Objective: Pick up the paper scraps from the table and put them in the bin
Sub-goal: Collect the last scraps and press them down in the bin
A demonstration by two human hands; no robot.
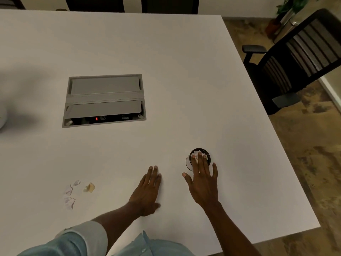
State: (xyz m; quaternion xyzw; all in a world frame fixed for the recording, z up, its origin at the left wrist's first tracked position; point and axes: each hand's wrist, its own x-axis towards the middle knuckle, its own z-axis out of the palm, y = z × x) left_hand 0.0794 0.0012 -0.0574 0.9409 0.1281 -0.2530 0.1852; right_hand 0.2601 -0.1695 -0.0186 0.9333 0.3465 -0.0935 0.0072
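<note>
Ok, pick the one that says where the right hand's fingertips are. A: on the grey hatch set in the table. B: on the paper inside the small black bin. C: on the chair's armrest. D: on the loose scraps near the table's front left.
B: the right hand reaches with straight fingers over the small black bin, fingertips on the white paper in it; the loose scraps lie apart.

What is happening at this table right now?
A person is clearing paper off a white table. The right hand reaches over a small black bin, its straight fingers on the white paper inside. The left hand lies flat on the table. A few paper scraps lie further left, not yet picked up.
</note>
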